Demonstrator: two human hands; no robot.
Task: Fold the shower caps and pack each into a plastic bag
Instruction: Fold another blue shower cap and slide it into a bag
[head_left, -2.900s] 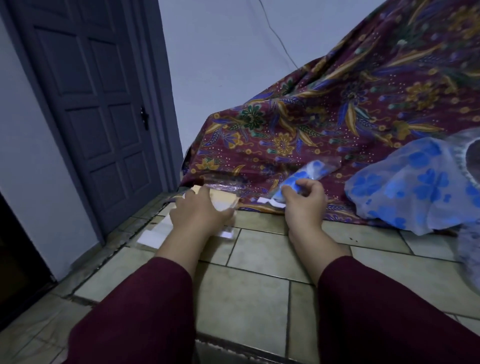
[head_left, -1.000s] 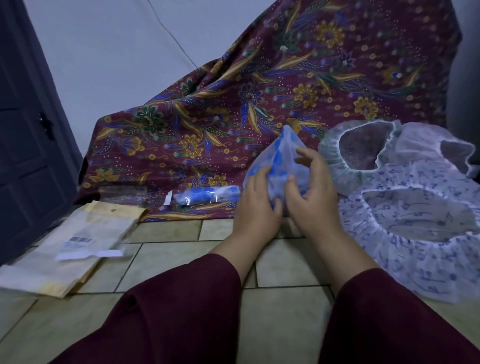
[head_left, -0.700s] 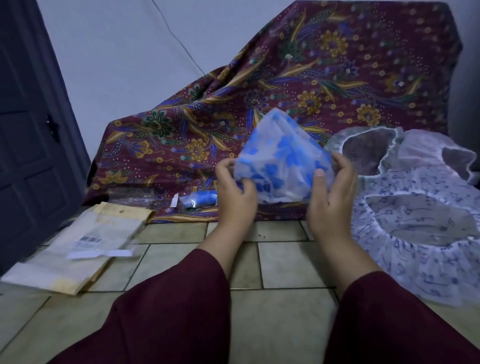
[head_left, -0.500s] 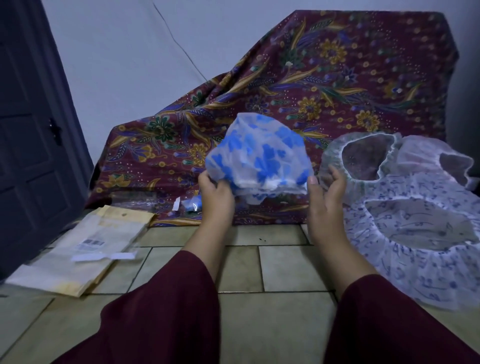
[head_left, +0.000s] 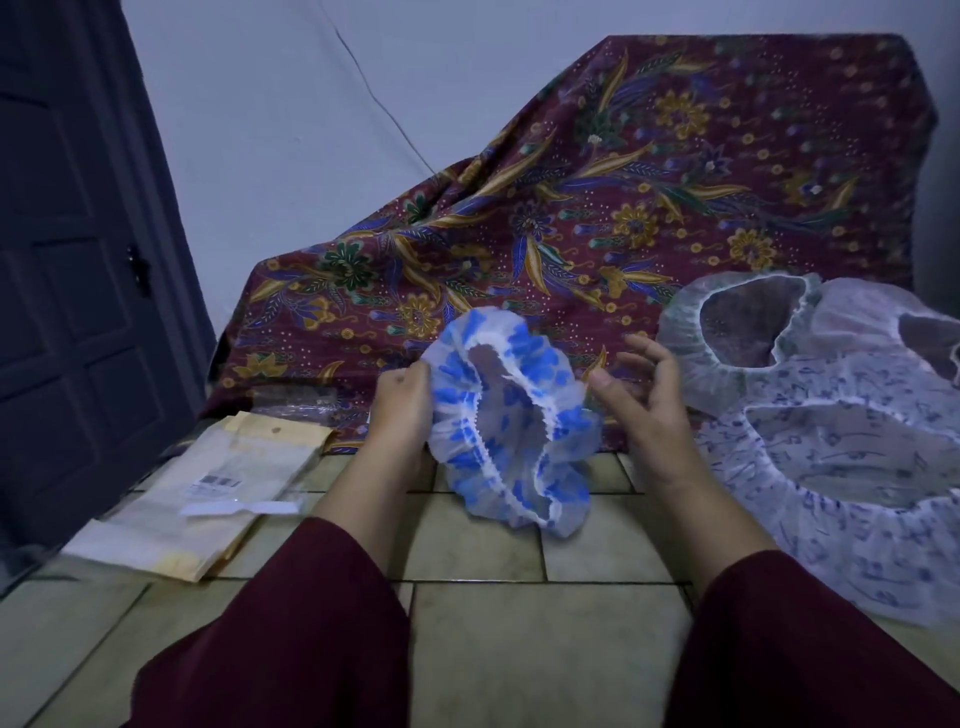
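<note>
Left hand (head_left: 402, 402) pinches the rim of the blue-flowered shower cap (head_left: 511, 421) and holds it up above the tiled floor (head_left: 519, 644), opening toward the camera; the right hand (head_left: 641, 402) hovers just beside the cap's other edge, fingers loosely spread and holding nothing. This looks like the start of the folding step: the cap is spread out, not yet flattened. Next, the right hand probably needs to catch the opposite rim so the elastic edges can be brought together. Four caps are in sight: the blue one in hand, plus three pale caps (head_left: 841, 467) piled at the right. One stack of plastic bags (head_left: 208, 499) lies on the floor at the left, count unclear.
</note>
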